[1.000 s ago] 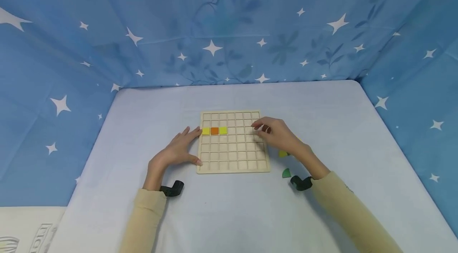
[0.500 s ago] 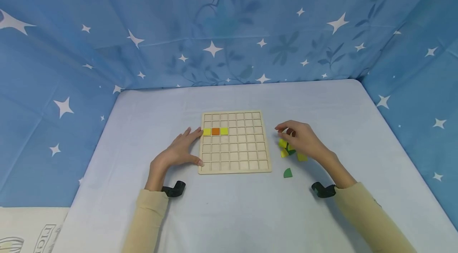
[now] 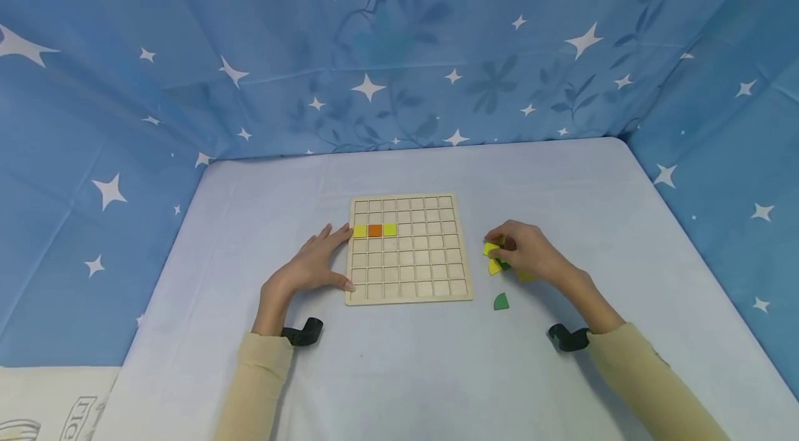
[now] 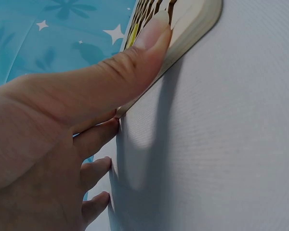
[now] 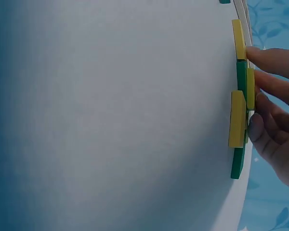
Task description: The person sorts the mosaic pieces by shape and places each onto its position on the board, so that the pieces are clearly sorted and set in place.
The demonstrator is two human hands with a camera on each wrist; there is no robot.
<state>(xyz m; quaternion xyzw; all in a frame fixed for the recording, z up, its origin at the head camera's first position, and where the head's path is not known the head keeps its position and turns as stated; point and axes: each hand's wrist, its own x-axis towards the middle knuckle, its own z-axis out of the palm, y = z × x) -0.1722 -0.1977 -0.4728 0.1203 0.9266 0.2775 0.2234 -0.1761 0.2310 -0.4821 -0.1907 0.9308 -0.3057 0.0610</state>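
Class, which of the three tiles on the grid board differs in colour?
The middle square tile: it is orange, while the left tile and right tile are yellow.

Boxed lettering [image 3: 78,419], cut off, unreadable, on whitish surface [image 3: 46,391], lower left

One board [image 3: 406,302], seven cells by seven. On it: two yellow tiles [image 3: 360,231], one orange tile [image 3: 374,231]. Separate green piece [image 3: 501,302]: one. One left hand [image 3: 312,263], one right hand [image 3: 529,252]. Piled pieces [image 3: 495,267]: partly hidden, uncounted.
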